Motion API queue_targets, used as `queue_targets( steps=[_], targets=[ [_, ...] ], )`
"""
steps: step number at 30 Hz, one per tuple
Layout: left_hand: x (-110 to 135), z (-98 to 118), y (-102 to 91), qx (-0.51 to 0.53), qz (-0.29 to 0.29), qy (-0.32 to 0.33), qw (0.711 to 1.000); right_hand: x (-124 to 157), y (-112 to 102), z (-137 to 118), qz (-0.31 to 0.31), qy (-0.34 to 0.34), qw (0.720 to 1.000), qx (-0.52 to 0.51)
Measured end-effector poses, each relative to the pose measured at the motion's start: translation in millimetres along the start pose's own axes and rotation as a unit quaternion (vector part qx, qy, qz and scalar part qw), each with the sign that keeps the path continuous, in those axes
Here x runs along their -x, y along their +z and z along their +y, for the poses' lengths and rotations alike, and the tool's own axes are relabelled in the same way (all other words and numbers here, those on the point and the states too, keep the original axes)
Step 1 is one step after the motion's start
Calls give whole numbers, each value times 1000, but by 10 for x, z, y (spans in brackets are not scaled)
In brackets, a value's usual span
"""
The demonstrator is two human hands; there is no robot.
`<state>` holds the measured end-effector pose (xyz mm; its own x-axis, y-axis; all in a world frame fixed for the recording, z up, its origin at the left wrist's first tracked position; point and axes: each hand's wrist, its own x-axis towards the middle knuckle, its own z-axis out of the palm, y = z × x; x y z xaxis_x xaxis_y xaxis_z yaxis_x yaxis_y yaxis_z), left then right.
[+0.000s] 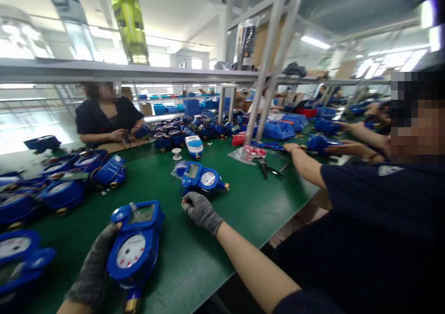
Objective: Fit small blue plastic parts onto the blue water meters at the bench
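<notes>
My left hand (95, 263), in a grey fingerless-looking glove, grips a blue water meter (131, 253) by its left side. Its white dial and small display window face up, and a brass threaded end points toward me. My right hand (201, 212), gloved the same way, has its fingers curled together just in front of a second blue water meter (202, 178) lying on the table. Whatever those fingers hold, if anything, is too small to make out. Beside that second meter lies a small clear plastic bag (178, 170).
Several blue meters (60, 195) crowd the left of the green table (187, 263). Farther back are a white-and-blue device (193, 146), a white spool (176, 154), pliers (266, 168) and a bag of red parts (252, 154). A co-worker's arm (308, 165) reaches in at right; metal posts hold a shelf (156, 74).
</notes>
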<state>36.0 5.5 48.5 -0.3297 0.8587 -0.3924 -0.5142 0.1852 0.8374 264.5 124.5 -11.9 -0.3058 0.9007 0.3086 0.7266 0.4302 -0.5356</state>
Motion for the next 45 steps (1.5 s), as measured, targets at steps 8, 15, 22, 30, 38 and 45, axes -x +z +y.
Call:
queue_targets(
  steps=[8, 15, 22, 30, 38, 45],
  targets=[
    [-170, -62, -102, 19, -71, 32, 997, 22, 124, -469, -18, -68, 994, -88],
    [-157, -34, -93, 43, -83, 14, 996, -169, 119, -524, -53, -97, 994, -26],
    [-211, -86, -143, 21, -75, 13, 997, -119, 50, -500, -70, -169, 982, 38],
    [-186, -98, -146, 16, -75, 35, 996, -10, 253, -396, -10, -146, 987, -68],
    [-214, -137, -165, 19, -74, 31, 997, 184, 256, -389, -40, -221, 971, 76],
    [-181, -102, -131, 19, -65, 36, 997, 8, 200, -395, -165, 48, 932, -319]
  ],
)
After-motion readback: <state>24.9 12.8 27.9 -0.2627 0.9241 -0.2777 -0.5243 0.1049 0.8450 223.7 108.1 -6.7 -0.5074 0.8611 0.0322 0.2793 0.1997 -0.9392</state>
